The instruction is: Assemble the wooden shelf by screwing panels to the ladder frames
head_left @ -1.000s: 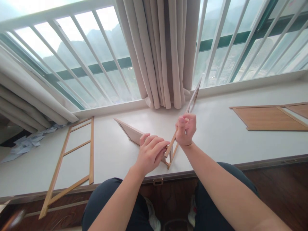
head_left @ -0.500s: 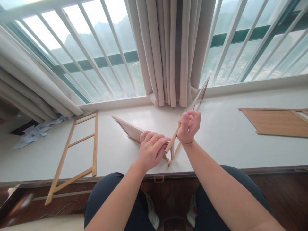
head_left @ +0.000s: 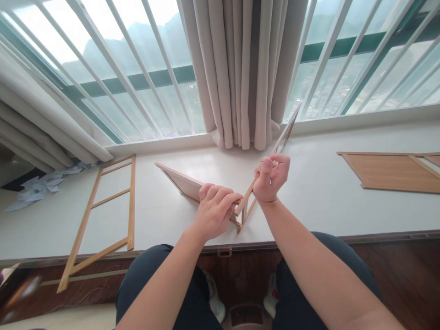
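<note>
My left hand [head_left: 217,208] is closed over the near end of a wooden panel [head_left: 182,183], which stands tilted on the white surface. Its fingers reach the joint beside a narrow wooden bar [head_left: 245,199]. My right hand [head_left: 272,176] is closed above that bar, pinching a thin metal rod [head_left: 261,161] whose short ends stick out; its exact kind is mostly hidden by the fingers. Beyond the right hand, an upright frame [head_left: 287,130] slants toward the window and meets the panel near the front edge, forming a V.
On the left lies an open wooden frame [head_left: 98,201] with crossbars, overhanging the front edge. A flat wood-grain panel [head_left: 388,172] lies at right. Torn paper [head_left: 37,188] is heaped at far left. Curtains [head_left: 237,73] hang behind, before barred windows.
The view has shifted slightly, moving everything a little left and up. My right hand has turned slightly about the thin rod; my left hand keeps its hold on the panel.
</note>
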A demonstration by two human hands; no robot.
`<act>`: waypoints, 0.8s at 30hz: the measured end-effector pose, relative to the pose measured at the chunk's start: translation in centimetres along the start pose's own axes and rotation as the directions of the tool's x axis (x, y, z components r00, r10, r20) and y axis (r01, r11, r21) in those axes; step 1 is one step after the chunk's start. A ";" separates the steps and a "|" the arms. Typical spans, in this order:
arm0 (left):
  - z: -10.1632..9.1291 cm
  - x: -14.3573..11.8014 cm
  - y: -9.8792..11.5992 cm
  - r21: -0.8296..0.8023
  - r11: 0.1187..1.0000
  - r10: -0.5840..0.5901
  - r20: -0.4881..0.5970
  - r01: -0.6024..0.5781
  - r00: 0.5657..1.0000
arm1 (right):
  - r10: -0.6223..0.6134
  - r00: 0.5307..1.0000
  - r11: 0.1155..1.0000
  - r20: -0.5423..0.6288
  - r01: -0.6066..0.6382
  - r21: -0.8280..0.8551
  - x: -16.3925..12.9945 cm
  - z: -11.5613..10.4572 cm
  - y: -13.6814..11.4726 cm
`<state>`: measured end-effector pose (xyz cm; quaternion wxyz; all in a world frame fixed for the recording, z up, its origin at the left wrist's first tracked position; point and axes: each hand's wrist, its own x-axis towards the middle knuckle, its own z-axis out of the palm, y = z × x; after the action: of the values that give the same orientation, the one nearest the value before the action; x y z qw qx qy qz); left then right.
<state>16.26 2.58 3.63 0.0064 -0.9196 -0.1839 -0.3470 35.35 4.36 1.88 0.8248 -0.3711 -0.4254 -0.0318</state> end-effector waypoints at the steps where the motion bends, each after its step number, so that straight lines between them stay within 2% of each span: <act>1: 0.1 0.0 0.1 0.009 1.000 0.002 -0.007 -0.002 1.000 | -0.006 1.000 1.000 -0.005 0.006 0.000 0.1 -0.1 0.0; 7: 0.8 -0.4 0.8 0.030 0.999 -0.033 -0.083 0.036 0.996 | -0.019 1.000 0.999 -0.010 0.020 0.025 0.3 -0.5 0.0; 15: 0.4 0.2 0.2 -0.055 0.999 0.005 0.015 -0.004 1.000 | 0.004 1.000 0.999 -0.017 -0.003 0.044 0.5 -0.3 -0.7; 18: 0.6 0.5 0.3 -0.083 0.996 0.030 0.001 -0.029 1.000 | 0.023 0.999 1.000 -0.037 -0.023 0.022 0.5 -0.3 -0.9; 21: 0.9 0.5 0.3 -0.074 0.997 0.008 -0.030 -0.010 1.000 | 0.033 0.999 0.999 -0.036 -0.033 0.002 0.5 -0.4 -0.8; 24: 1.1 0.2 0.3 -0.078 0.997 -0.014 -0.015 0.013 1.000 | 0.037 0.999 0.999 -0.027 -0.037 0.004 0.4 -0.5 -0.7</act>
<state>17.26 2.52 2.95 -0.0306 -0.9152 -0.1765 -0.3610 35.71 3.68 2.42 0.8315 -0.3773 -0.4072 -0.0208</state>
